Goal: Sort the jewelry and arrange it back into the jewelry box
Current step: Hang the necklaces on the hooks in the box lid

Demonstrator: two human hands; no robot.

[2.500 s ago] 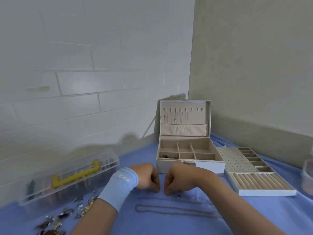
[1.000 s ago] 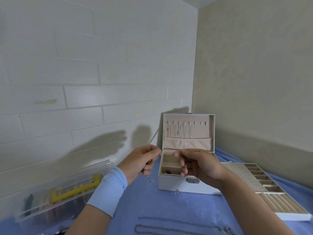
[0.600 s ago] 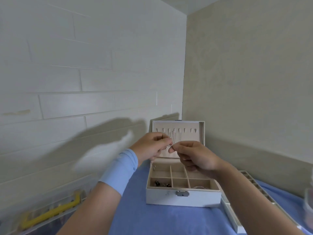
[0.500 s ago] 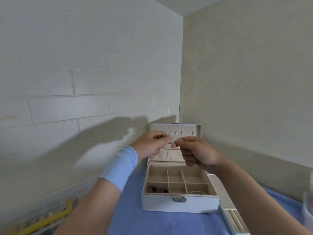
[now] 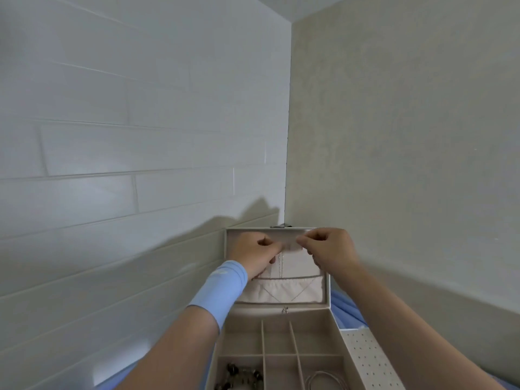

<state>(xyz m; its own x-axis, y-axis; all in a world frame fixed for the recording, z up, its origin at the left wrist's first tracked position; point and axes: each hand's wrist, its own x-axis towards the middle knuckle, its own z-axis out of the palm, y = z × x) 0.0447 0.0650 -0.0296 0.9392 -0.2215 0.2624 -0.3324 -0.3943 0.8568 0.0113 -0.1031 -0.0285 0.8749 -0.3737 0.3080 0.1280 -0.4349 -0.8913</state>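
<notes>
The cream jewelry box (image 5: 333,327) stands open in the corner, lid upright. My left hand (image 5: 254,254) and my right hand (image 5: 329,250) are both up at the hook row near the top of the lid, each pinching an end of a thin necklace chain (image 5: 281,267). The chain hangs down between my hands and runs in a V over the lid's fabric pocket (image 5: 284,291). Its small pendant (image 5: 285,309) dangles at the lid's lower edge. The hooks are hidden behind my fingers. A blue wristband (image 5: 219,292) covers my left wrist.
The box's divided base holds dark beaded pieces (image 5: 242,375) at the front left and a pale cord or bangle (image 5: 323,380) at the front right. A perforated earring tray (image 5: 371,361) lies right of the box on the blue cloth (image 5: 346,308). Walls close in behind and right.
My hands lifted the fine chain off the cloth, carried it up and forward to the lid, and now hold it against the hook row. The view moved closer to the box.
</notes>
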